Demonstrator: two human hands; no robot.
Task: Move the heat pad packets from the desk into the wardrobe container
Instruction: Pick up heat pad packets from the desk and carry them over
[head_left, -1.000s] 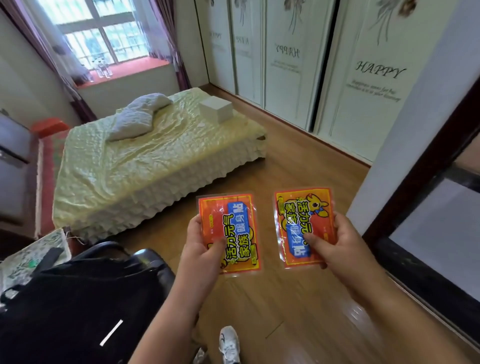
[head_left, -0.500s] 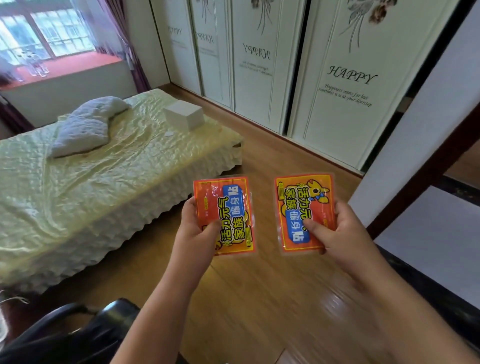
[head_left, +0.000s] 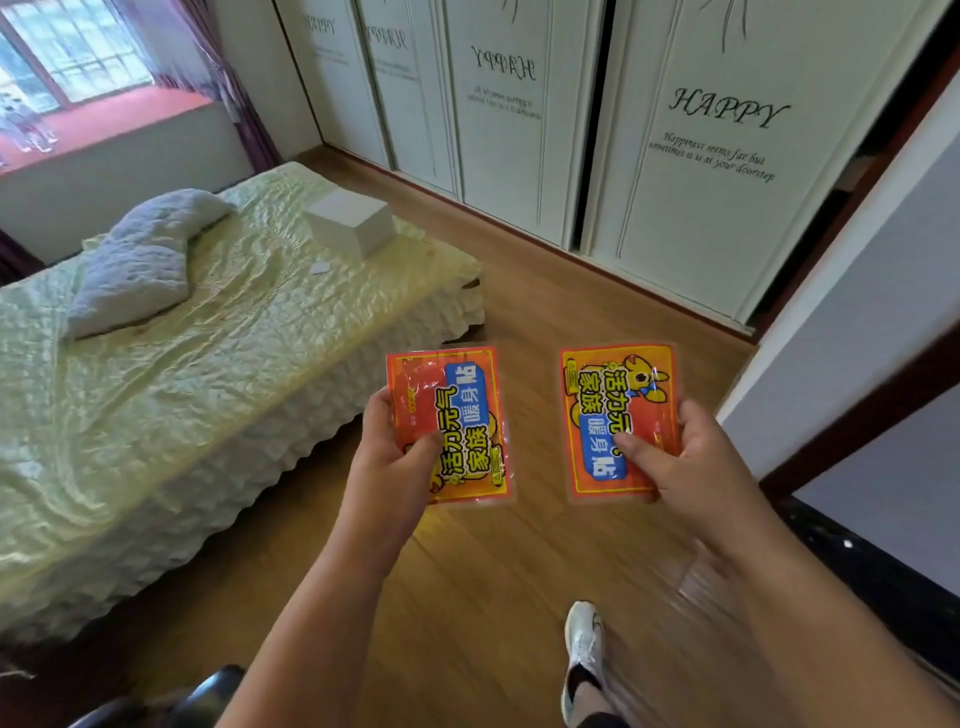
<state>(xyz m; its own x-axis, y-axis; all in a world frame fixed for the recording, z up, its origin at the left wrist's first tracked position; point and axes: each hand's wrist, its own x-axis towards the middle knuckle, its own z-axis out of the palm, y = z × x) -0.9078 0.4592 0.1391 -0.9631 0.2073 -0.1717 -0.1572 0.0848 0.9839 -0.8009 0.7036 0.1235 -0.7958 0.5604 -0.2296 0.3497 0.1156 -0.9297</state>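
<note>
Left hand (head_left: 387, 457): pinched left packet (head_left: 449, 423), thumb on front, fingers hidden behind.
Right hand (head_left: 680, 467): pinched right packet (head_left: 618, 415) likewise.
Packets: held above floor, short of wardrobe doors (head_left: 701, 156).
Container: out of sight.

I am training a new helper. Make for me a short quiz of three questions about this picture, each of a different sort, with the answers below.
1. True or false: each hand holds one heat pad packet.
2. Where does the white box stand? A) on the floor B) on the bed C) on the window sill
3. Fill in: the word printed on the nearest wardrobe door is ____.

Key
1. True: the left hand pinches the left packet, the right hand pinches the right packet.
2. B, on the bed.
3. HAPPY.
</note>
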